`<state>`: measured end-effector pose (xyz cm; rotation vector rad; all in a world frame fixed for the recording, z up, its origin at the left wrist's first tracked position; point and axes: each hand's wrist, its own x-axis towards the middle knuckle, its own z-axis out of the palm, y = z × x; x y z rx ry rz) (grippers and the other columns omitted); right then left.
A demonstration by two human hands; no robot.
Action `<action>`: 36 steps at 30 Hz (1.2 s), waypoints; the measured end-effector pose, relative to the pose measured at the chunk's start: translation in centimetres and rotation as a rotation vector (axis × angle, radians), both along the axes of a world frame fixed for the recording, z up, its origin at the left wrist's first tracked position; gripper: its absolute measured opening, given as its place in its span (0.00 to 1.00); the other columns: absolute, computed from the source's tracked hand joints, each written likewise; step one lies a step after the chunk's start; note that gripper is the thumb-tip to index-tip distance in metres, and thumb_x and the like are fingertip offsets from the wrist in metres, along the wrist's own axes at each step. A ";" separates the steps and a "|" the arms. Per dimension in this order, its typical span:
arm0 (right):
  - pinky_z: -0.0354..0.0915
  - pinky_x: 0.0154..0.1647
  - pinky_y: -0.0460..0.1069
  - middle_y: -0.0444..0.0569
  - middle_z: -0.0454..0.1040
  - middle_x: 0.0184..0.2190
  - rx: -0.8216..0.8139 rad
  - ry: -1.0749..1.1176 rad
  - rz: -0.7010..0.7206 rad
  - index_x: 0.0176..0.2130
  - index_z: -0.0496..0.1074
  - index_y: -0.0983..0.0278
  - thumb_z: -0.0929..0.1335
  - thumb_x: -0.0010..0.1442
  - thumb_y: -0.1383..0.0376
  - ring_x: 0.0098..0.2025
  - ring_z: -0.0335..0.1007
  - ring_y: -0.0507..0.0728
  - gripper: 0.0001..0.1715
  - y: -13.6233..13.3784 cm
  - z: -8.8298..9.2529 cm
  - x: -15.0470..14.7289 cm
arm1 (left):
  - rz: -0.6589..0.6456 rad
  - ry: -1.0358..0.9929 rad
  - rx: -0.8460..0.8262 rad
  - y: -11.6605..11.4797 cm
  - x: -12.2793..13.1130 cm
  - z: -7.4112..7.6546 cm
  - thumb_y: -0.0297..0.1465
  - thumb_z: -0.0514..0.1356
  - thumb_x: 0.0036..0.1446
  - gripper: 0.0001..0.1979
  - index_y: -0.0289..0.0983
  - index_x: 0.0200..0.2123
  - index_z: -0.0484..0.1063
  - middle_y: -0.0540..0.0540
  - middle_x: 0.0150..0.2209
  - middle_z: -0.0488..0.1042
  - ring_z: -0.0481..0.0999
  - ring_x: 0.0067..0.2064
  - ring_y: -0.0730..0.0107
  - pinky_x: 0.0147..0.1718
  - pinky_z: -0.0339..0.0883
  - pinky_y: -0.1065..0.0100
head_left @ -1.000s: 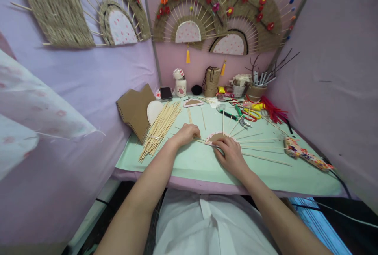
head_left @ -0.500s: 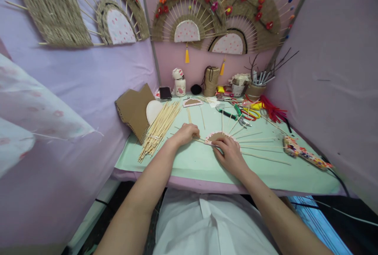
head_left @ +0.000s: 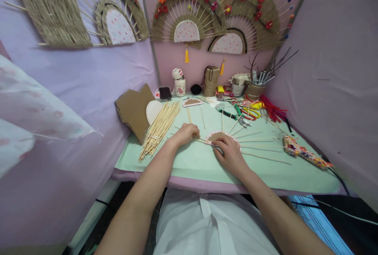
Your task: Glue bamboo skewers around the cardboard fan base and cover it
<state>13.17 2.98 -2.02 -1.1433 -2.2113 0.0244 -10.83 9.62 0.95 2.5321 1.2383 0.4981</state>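
Observation:
A half-round piece of cardboard with a pale, pink-dotted edge lies on the table, and several thin sticks fan out from its curved side. My right hand rests over its right part, fingers bent and pressing it down; the palm hides some of the edge. At the left end, my left hand closes its fingertips around a thin wooden stick that reaches the cardboard's left corner. The stick's other end passes behind the hand.
Left are a pile of wooden sticks and a cardboard heart. Green-handled pliers and scissors lie behind the fan. A flower-patterned glue gun sits right. Twine stands at the back, below finished fans.

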 end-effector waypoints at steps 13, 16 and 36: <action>0.58 0.46 0.58 0.53 0.74 0.42 0.002 -0.002 0.002 0.44 0.75 0.60 0.64 0.64 0.64 0.47 0.67 0.63 0.12 0.1 0.0 0.0 | -0.002 -0.007 -0.003 -0.1 0.1 0.2 0.16 0.53 0.46 0.16 0.36 0.29 0.78 0.47 0.31 0.76 0.72 0.37 0.69 0.40 0.60 0.69; 0.58 0.46 0.58 0.53 0.74 0.42 -0.002 0.001 0.002 0.44 0.75 0.60 0.64 0.64 0.65 0.47 0.67 0.63 0.12 0.1 0.0 -0.1 | -0.001 -0.006 -0.001 -0.1 0.1 0.2 0.16 0.53 0.46 0.16 0.36 0.29 0.78 0.47 0.31 0.76 0.72 0.37 0.69 0.40 0.60 0.69; 0.58 0.46 0.57 0.53 0.75 0.41 -0.004 0.011 0.001 0.44 0.75 0.60 0.64 0.64 0.64 0.46 0.67 0.63 0.12 0.0 0.1 0.0 | -0.002 -0.008 0.011 0.0 0.1 0.0 0.16 0.53 0.48 0.15 0.36 0.29 0.77 0.48 0.31 0.76 0.72 0.38 0.69 0.40 0.59 0.69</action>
